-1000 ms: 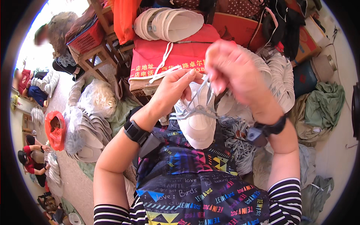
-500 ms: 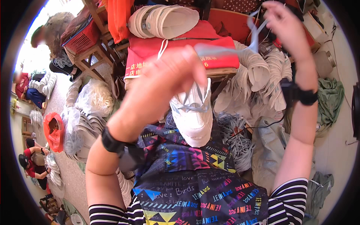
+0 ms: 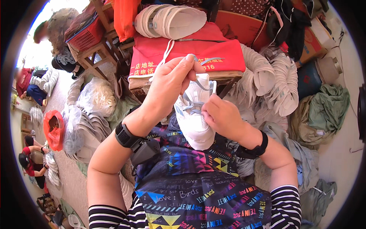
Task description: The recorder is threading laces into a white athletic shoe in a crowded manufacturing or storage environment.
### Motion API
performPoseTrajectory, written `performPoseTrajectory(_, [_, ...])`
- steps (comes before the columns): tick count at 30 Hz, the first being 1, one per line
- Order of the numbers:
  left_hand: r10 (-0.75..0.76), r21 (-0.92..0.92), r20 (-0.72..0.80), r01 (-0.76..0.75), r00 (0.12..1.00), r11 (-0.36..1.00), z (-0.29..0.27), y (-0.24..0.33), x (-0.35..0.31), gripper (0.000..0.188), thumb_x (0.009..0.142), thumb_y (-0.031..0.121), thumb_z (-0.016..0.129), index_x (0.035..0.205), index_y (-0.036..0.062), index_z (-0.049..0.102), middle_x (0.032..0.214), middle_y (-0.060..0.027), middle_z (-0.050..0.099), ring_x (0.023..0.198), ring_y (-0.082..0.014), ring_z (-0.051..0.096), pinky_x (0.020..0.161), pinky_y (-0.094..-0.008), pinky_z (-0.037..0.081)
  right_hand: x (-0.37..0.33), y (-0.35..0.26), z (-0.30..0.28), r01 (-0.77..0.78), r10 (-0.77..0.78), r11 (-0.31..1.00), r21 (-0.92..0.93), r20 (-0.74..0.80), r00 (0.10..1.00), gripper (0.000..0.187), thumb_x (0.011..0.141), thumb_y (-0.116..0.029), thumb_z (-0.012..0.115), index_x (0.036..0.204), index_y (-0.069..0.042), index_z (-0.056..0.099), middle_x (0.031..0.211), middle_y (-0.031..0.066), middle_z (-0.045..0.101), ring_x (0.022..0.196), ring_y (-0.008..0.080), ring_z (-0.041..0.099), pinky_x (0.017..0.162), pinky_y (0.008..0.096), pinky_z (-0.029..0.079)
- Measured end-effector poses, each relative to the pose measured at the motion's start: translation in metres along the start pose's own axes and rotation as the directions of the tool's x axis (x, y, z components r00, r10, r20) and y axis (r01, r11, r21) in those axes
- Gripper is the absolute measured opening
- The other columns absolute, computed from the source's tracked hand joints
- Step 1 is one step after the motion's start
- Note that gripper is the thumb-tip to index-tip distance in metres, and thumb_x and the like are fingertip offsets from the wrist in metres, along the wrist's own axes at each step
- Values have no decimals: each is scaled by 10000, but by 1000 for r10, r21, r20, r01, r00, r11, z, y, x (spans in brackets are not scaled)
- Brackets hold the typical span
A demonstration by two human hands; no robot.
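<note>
A white sneaker [image 3: 196,128] rests toe toward me over my aproned lap, in front of the low bench. A grey shoelace [image 3: 192,104] crosses its upper part. My left hand [image 3: 173,78] is closed in a pinch on the free length of this lace, raised above the sneaker's left side; the lace's end sticks out to the right past the fingertips. My right hand [image 3: 225,116] is closed on the sneaker's right side by the eyelet row, with its fingertips partly hidden.
A red cloth [image 3: 187,49] covers the wooden bench [image 3: 143,83]; nested white shoe uppers [image 3: 171,21] lie on top. More stacked uppers [image 3: 282,82] stand right of it. Clear plastic bags [image 3: 97,95] and a red bag [image 3: 54,129] sit left. Other people [image 3: 32,162] work at far left.
My right hand has come down from the upper right, where it drew out the lace, to the sneaker's side. My left hand has shifted slightly and now pinches the lace.
</note>
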State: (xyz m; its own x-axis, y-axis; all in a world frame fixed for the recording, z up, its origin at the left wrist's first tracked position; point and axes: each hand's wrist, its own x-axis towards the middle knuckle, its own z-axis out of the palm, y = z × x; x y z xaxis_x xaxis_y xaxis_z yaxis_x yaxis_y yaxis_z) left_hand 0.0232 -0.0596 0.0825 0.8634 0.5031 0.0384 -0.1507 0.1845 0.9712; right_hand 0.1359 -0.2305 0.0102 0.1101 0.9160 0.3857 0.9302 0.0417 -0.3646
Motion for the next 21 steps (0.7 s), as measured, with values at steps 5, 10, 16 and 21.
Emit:
performPoseTrajectory(5, [7, 33, -17, -6, 1000, 999, -1, -2, -2, 378, 1043, 326, 458, 947, 27, 668, 722, 51, 495, 569, -25, 375, 519, -184, 292, -1, 1, -7, -162, 152, 978, 135, 84, 985, 121, 799, -107, 671, 876, -75, 584, 845, 90, 529, 738, 301, 611, 612, 406, 486])
performPoseTrajectory(10, [27, 65, -75, -22, 997, 998, -8, -11, -4, 376, 1041, 326, 465, 949, 25, 669, 728, 48, 498, 564, -27, 381, 518, -185, 297, 6, 10, -19, -211, 183, 977, 28, 398, 899, 210, 793, -203, 672, 903, -54, 574, 841, 112, 581, 780, 325, 614, 689, 446, 487])
performPoseTrajectory(16, [31, 130, -131, -14, 991, 991, -12, -11, -15, 376, 1041, 322, 465, 942, 22, 668, 729, 43, 501, 562, -30, 391, 520, -189, 308, 23, 17, -26, -105, 78, 993, 44, 412, 908, 243, 773, -154, 690, 945, -51, 553, 832, 128, 586, 802, 305, 599, 698, 387, 477])
performPoseTrajectory(21, [42, 140, -151, -21, 988, 990, -13, -5, -23, 366, 1034, 320, 479, 938, 22, 667, 728, 40, 508, 572, -37, 403, 521, -194, 311, 14, 14, -9, -61, 52, 955, 292, 40, 998, 139, 830, -54, 646, 950, -47, 576, 773, 54, 566, 717, 177, 581, 647, 295, 470])
